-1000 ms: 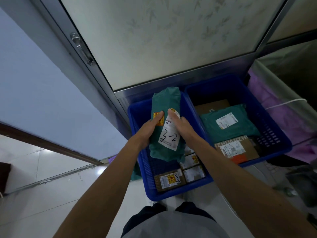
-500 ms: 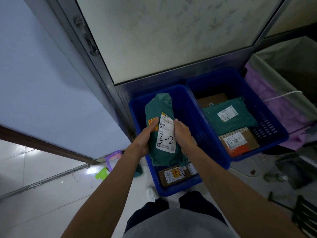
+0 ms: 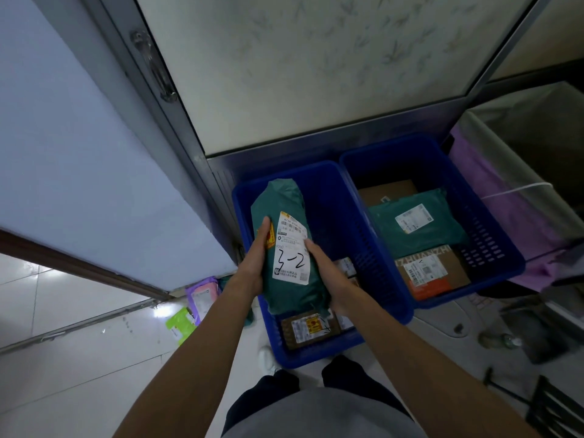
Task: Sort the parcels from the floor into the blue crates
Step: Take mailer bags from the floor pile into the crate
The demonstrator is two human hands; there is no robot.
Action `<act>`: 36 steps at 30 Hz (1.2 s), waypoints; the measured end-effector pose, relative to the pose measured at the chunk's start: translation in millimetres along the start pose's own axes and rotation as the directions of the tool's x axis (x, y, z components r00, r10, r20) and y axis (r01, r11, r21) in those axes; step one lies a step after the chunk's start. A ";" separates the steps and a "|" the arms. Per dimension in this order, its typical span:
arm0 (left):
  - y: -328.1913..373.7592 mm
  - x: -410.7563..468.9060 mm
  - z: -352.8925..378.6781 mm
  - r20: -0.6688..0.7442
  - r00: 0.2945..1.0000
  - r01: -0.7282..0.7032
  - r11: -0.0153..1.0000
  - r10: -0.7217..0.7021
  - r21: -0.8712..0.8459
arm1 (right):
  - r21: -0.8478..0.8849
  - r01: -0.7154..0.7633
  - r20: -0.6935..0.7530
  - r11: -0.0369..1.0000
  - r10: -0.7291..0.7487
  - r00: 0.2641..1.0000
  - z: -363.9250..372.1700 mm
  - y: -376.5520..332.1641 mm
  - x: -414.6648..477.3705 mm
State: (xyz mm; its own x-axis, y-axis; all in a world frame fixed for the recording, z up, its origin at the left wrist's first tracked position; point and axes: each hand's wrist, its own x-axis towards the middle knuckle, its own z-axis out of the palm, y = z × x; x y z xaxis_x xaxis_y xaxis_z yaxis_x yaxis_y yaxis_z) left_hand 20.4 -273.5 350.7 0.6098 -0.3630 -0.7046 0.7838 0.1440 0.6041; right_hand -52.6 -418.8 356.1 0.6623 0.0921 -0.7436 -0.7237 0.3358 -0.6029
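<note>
A long green parcel [image 3: 286,197] with a white label marked "3-2" hangs over the left blue crate [image 3: 319,175]. My left hand [image 3: 257,257] grips its left side and my right hand [image 3: 328,273] grips its right side. Below it in that crate lie a brown box [image 3: 308,328] with a yellow sticker and other small boxes, partly hidden. The right blue crate [image 3: 493,248] holds a green parcel [image 3: 417,226], a brown box [image 3: 429,270] with an orange edge and a cardboard box [image 3: 387,191] at the back.
On the floor left of the crates lie a purple parcel [image 3: 202,295] and a light green parcel [image 3: 180,324]. A frosted glass door [image 3: 316,64] stands behind the crates. A purple-lined bin [image 3: 505,184] is at the right; dark clutter [image 3: 537,327] lies on the floor beside it.
Both hands have lowered the green parcel toward the left side of the left crate. The view has shifted left, showing the parcels on the floor.
</note>
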 end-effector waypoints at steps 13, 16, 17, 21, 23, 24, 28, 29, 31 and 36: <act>-36.5 47.5 72.0 -0.465 0.883 -0.237 0.915 0.063 -0.326 | 0.279 -0.023 -0.017 0.960 0.029 0.999 -49.8 -8.5 29.3; -42.6 51.9 76.3 -0.452 0.889 -0.249 0.903 0.070 -0.350 | 0.257 -0.077 0.061 0.963 0.063 0.996 -64.1 -16.3 35.1; -44.8 51.0 75.5 -0.411 0.908 -0.239 0.907 0.082 -0.346 | 0.236 -0.086 0.073 0.968 0.070 0.995 -70.5 -17.3 38.3; -51.8 50.4 61.5 -0.306 0.944 -0.215 0.931 0.121 -0.295 | 0.073 -0.001 0.030 0.997 -0.001 1.000 -92.8 -21.5 49.5; -52.4 51.6 44.4 -0.382 0.919 -0.214 0.939 0.100 -0.268 | -0.064 0.056 -0.014 0.996 -0.057 0.998 -104.4 -22.9 53.9; -51.3 51.2 35.2 -0.427 0.900 -0.212 0.941 0.082 -0.265 | -0.124 0.062 -0.004 0.990 -0.063 0.998 -110.2 -22.4 56.8; -50.0 51.5 0.3 -0.549 0.835 -0.125 0.985 0.039 -0.120 | -0.290 0.035 0.114 0.957 -0.002 0.993 -128.8 -21.7 71.9; -52.2 53.5 -6.8 -0.546 0.838 -0.084 0.993 0.025 -0.082 | -0.322 0.030 0.135 0.946 0.015 0.991 -132.3 -21.9 75.1; -58.7 59.8 -17.8 -0.526 0.851 -0.025 0.999 0.001 -0.040 | -0.353 0.031 0.160 0.935 0.027 0.987 -138.4 -20.3 82.4; -79.7 79.3 -28.2 -0.551 0.832 -0.037 0.986 -0.058 -0.161 | -0.328 -0.026 0.117 0.944 0.068 0.991 -138.8 -8.4 104.3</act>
State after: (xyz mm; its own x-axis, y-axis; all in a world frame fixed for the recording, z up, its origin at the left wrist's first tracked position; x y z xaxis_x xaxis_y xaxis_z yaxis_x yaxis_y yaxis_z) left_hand 9.6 -287.8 236.1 0.5267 0.1967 -0.8270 0.7694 0.3033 0.5622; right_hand -4.4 -542.1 243.4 0.6296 0.2238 -0.7440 -0.7644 0.0077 -0.6447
